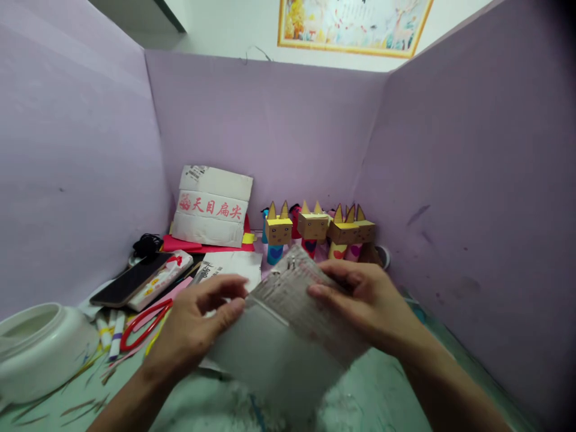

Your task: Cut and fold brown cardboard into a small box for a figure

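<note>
Both my hands hold a grey printed cardboard sheet point(288, 330) above the table, tilted and folded along a crease. My left hand point(198, 324) pinches its left edge with thumb and fingers. My right hand point(360, 300) grips its upper right part, fingers curled over the printed flap. The sheet's lower part is blurred.
Several small cardboard animal figures point(315, 231) stand at the back. A white box with red lettering point(211, 207) leans on the purple partition point(270, 132). At left lie a phone point(130, 279), red-handled scissors point(144, 324), markers point(110, 330) and a white lidded container point(40, 348).
</note>
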Demonstrator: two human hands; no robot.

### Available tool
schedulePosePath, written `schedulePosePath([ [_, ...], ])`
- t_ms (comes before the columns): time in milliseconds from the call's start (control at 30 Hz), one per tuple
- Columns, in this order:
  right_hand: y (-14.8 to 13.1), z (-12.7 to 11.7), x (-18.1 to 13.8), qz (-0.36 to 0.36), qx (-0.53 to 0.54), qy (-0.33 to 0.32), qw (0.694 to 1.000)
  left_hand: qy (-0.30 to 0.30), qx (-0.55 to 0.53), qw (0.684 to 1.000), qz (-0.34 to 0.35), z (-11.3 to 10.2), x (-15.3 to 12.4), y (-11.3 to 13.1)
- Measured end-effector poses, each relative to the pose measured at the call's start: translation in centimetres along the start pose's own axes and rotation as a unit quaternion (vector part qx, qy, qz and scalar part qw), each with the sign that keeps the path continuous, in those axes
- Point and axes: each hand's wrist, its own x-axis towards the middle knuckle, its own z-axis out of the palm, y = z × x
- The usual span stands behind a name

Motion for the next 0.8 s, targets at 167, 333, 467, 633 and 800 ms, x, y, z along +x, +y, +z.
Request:
schedulePosePath([
  [167, -2.3, 1.0, -1.5, -0.263, -0.256, 0.217, 0.905, 0.282, -0.024, 0.955, 0.085, -0.7, -0.8, 0.3],
  [333, 2.8, 6.0, -4.5, -0.337, -0.308, 0.196, 0.868, -0.070, -0.312, 0.931, -0.174, 2.8, -0.6, -1.1],
  [467, 7.1, 7.9, -6.0, -0.291, -0.327, 0.139, 0.888, -0.089, -0.292, 0.927, -0.218, 5.2, 0.2, -4.0],
  [633, 7.7, 6.9, -6.2, -0.243, -0.310, 0.138, 0.909, -0.096, -0.293, 0.927, -0.214, 6.3, 0.3, -5.7],
  [800, 7.9, 5.7, -6.2, -0.203, -0.186, 0.298, 0.914, -0.066, -0.281, 0.938, -0.192, 6.5, -0.1, -5.0],
])
